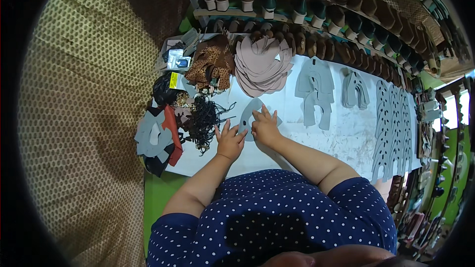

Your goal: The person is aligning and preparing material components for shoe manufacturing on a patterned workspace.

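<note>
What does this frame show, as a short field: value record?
left hand: fingers spread, at the gray piece
right hand: on the gray piece
gray piece: flat, lying on white work surface
to its left: tangled black cords
beyond it: pinkish-beige stack
to its right: gray cutouts
background: shelved shoes

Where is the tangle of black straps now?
In the head view, the black straps lie on the left side of the white table, up and left of the left hand, below the leopard-print pile.
</note>
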The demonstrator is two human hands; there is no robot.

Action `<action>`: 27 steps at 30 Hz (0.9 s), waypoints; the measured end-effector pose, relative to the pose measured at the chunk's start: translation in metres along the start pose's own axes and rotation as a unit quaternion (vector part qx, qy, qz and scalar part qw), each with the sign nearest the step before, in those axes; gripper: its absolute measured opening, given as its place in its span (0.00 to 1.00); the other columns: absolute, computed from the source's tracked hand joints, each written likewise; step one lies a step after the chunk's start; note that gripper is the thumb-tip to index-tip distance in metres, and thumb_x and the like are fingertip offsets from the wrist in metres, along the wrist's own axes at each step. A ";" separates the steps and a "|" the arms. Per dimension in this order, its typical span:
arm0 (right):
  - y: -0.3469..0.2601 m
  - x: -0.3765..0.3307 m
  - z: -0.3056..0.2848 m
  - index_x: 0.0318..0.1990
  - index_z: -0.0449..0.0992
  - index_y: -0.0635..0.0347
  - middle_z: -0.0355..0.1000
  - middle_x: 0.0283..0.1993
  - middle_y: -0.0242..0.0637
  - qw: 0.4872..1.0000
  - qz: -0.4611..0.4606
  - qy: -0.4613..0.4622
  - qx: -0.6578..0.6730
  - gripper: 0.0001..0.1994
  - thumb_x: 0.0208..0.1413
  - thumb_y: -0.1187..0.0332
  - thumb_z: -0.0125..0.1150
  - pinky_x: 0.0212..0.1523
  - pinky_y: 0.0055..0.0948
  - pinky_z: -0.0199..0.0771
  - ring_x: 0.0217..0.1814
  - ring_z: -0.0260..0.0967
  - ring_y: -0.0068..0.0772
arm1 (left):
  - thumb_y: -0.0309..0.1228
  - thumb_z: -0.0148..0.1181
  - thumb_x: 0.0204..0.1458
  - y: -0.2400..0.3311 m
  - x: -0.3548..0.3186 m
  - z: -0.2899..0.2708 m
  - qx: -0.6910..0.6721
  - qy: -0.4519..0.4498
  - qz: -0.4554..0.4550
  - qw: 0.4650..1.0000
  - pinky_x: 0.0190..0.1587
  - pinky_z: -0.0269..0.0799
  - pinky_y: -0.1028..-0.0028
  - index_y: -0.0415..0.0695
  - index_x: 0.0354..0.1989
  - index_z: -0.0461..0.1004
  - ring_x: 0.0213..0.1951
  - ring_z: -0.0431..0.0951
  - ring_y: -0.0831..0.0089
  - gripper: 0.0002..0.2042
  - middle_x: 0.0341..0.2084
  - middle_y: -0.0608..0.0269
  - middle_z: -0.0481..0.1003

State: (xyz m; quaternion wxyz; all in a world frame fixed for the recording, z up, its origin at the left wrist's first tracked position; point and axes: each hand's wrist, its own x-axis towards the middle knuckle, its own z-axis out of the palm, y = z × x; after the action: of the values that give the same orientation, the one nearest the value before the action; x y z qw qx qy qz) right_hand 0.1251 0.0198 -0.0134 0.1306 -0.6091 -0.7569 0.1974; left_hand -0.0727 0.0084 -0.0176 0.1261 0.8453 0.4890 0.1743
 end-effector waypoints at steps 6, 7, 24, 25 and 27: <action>0.022 -0.034 -0.003 0.42 0.83 0.46 0.62 0.71 0.37 0.987 -0.154 0.043 -0.030 0.09 0.52 0.64 0.65 0.70 0.77 0.38 0.80 0.43 0.50 | 0.35 0.66 0.50 -0.003 -0.004 0.001 0.009 0.027 0.023 0.999 0.66 0.37 0.28 0.65 0.43 0.83 0.66 0.64 0.52 0.12 0.44 0.72 0.77; 0.026 -0.039 -0.004 0.47 0.83 0.43 0.62 0.71 0.35 0.978 -0.194 0.055 -0.059 0.13 0.54 0.62 0.63 0.71 0.73 0.38 0.80 0.44 0.47 | 0.35 0.67 0.49 -0.003 -0.004 0.001 0.006 0.025 0.026 0.999 0.66 0.37 0.28 0.65 0.43 0.84 0.66 0.64 0.52 0.12 0.43 0.73 0.77; 0.026 -0.046 -0.023 0.62 0.75 0.34 0.51 0.77 0.39 0.987 -0.152 -0.031 -0.050 0.22 0.59 0.52 0.58 0.73 0.71 0.30 0.82 0.34 0.52 | 0.35 0.66 0.49 0.019 0.005 -0.014 -0.022 -0.022 -0.039 0.999 0.70 0.32 0.35 0.57 0.49 0.81 0.64 0.66 0.55 0.16 0.43 0.67 0.79; 0.025 -0.046 -0.024 0.62 0.74 0.34 0.49 0.78 0.40 0.986 -0.149 -0.038 -0.060 0.22 0.59 0.52 0.57 0.73 0.73 0.29 0.82 0.34 0.53 | 0.34 0.66 0.50 0.022 0.009 -0.016 -0.031 -0.059 -0.072 0.995 0.71 0.31 0.38 0.54 0.56 0.78 0.64 0.67 0.56 0.21 0.46 0.64 0.79; 0.026 -0.045 -0.022 0.62 0.74 0.35 0.49 0.78 0.40 0.986 -0.151 -0.039 -0.059 0.22 0.59 0.53 0.57 0.72 0.74 0.30 0.82 0.33 0.54 | 0.34 0.66 0.50 0.024 0.016 -0.006 -0.065 -0.019 -0.114 0.991 0.71 0.31 0.39 0.53 0.63 0.71 0.62 0.69 0.57 0.28 0.45 0.64 0.80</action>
State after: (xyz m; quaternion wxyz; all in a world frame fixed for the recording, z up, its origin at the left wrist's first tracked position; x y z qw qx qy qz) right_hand 0.1672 -0.0164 -0.0042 0.0928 -0.4858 -0.8553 0.1542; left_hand -0.0491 0.0110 0.0003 0.2088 0.7774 0.5673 0.1738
